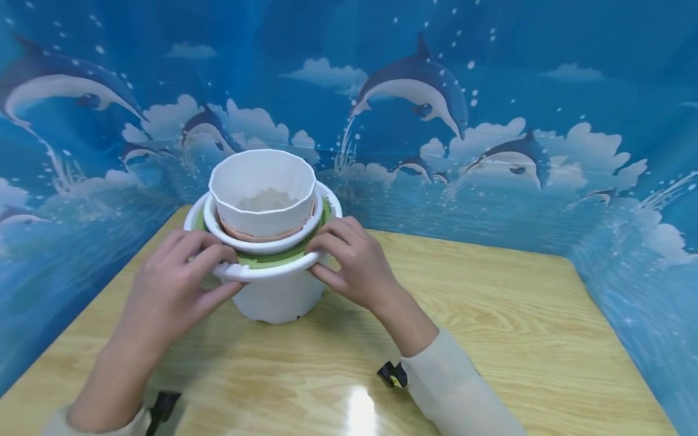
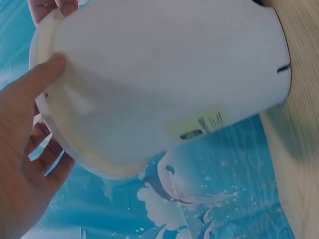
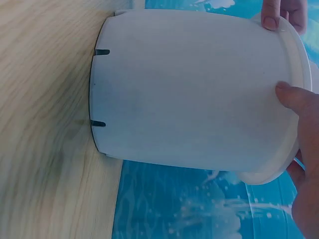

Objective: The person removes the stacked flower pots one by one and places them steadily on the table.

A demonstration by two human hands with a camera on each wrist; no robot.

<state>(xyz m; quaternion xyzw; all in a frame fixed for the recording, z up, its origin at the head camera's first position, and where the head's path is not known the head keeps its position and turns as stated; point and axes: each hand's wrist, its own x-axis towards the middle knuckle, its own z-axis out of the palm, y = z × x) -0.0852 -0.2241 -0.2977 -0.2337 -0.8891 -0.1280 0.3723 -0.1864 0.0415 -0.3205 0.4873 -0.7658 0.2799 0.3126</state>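
A large white plant pot (image 1: pixel 278 297) stands upright on the table with smaller pots nested in it. Inside its rim show a green pot (image 1: pixel 272 261), a white one, an orange-brown rim (image 1: pixel 267 237) and, topmost, a white faceted pot (image 1: pixel 262 223) with a brownish patch at its bottom. My left hand (image 1: pixel 174 278) grips the big pot's near-left rim, thumb pressed to the outside and fingers over the edge. On the near-right rim, my right hand (image 1: pixel 354 260) pinches the edge the same way. A pale green label (image 2: pixel 197 127) sticks to the pot's side; dark slots (image 3: pixel 102 52) notch its base.
The wood-grain table (image 1: pixel 491 321) extends to the right of the pot and in front of it. Blue sheeting (image 1: pixel 338 36) printed with dolphins and clouds rises behind the table and along both sides. Small black devices (image 1: pixel 392 374) sit at both wrists.
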